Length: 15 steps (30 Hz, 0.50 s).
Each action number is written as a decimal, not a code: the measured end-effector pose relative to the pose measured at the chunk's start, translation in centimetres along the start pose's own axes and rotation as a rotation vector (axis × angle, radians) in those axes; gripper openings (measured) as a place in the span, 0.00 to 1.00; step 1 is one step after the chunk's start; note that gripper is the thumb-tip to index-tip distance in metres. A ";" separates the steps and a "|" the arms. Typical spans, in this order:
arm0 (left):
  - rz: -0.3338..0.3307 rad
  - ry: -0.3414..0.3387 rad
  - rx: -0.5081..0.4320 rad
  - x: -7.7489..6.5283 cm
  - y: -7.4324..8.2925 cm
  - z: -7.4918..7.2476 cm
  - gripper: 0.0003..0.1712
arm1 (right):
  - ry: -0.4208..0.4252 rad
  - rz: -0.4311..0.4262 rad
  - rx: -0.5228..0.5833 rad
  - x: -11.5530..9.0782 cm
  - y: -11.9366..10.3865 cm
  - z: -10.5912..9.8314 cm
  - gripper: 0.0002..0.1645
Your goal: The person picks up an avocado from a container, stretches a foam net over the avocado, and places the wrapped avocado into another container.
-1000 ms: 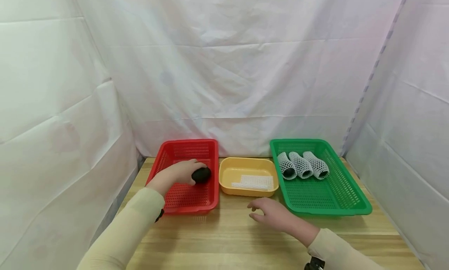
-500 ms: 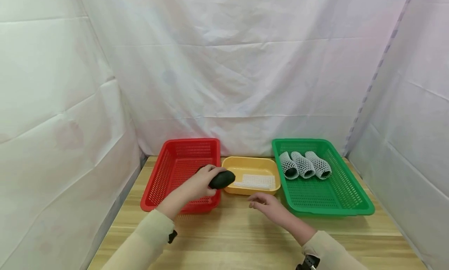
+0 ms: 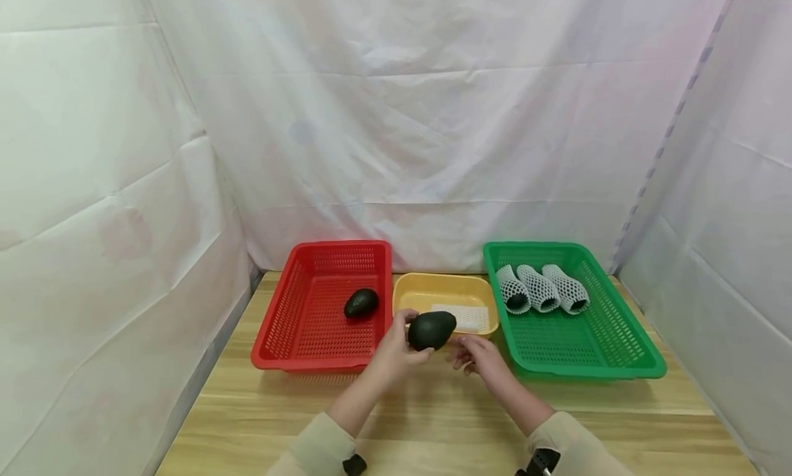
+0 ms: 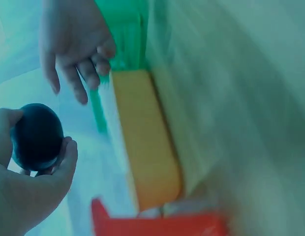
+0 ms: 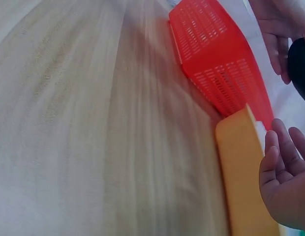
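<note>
Red plastic makes up the slotted basket [image 3: 309, 331] at the far left, where one dark green avocado [image 3: 361, 303] lies on the floor near the right wall. Next comes the left hand [image 3: 392, 355], below a cream sleeve [image 3: 324, 441] with a black band at the wrist; thumb and fingers curve around a second avocado [image 3: 432, 330], gripping it in the air, its narrow end pointing right. In the head view this fruit overlaps the near rim of a shallow yellow tray [image 3: 442, 290]. White foam netting [image 3: 470, 316] lies flat inside the tray. Just right of the held fruit is the right hand [image 3: 481, 358], its fingers loosely bent and spread, holding nothing; the left wrist view shows a gap between its fingertips and the avocado. At the far right sits a green slotted basket [image 3: 557, 349]; three netted avocados [image 3: 538, 288] lie side by side toward its far end, dark skin showing at the near openings. All three containers stand on a wood-grain table [image 3: 433, 421].
</note>
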<state>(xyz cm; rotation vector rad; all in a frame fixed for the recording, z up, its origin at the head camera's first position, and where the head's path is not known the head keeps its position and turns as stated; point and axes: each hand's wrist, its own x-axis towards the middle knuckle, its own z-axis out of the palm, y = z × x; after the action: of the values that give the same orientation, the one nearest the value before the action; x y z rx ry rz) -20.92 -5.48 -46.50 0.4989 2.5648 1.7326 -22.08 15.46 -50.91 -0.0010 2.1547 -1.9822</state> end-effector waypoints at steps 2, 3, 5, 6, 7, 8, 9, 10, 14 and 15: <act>-0.059 0.010 -0.116 -0.3 -0.5 1.0 0.38 | 0.033 0.030 0.026 0.2 0.6 -0.1 0.24; -0.084 0.013 -0.157 -0.4 -0.8 1.5 0.38 | 0.045 0.043 0.037 0.3 0.8 -0.1 0.24; -0.135 0.017 -0.222 -0.8 -1.5 2.2 0.36 | 0.057 0.069 0.064 0.5 1.5 -0.3 0.23; -0.149 0.015 -0.253 -0.9 -1.9 2.6 0.35 | 0.058 0.078 0.078 0.6 1.9 -0.4 0.23; -0.161 0.015 -0.281 -1.0 -2.3 2.9 0.34 | 0.056 0.084 0.091 0.7 2.2 -0.5 0.23; -0.171 0.014 -0.307 -1.1 -2.7 3.2 0.33 | 0.049 0.087 0.102 0.8 2.6 -0.6 0.24; -0.175 0.012 -0.328 -1.2 -3.1 3.5 0.32 | 0.047 0.092 0.114 1.0 3.0 -0.7 0.24; -0.173 0.011 -0.346 -1.2 -3.6 3.7 0.31 | 0.044 0.096 0.125 1.1 3.4 -0.8 0.25; -0.172 0.030 -0.343 -1.4 -5.4 4.6 0.30 | 0.024 0.112 0.142 2.0 4.8 -0.8 0.29; -0.177 0.040 -0.332 -1.4 -5.9 4.8 0.30 | 0.014 0.119 0.147 2.2 5.1 -0.8 0.30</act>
<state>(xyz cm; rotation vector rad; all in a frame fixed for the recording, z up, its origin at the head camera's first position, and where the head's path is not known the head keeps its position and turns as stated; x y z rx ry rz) -20.29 -3.50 -53.96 0.2200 2.1964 2.0586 -23.62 16.39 -56.26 0.1604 1.9628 -2.0718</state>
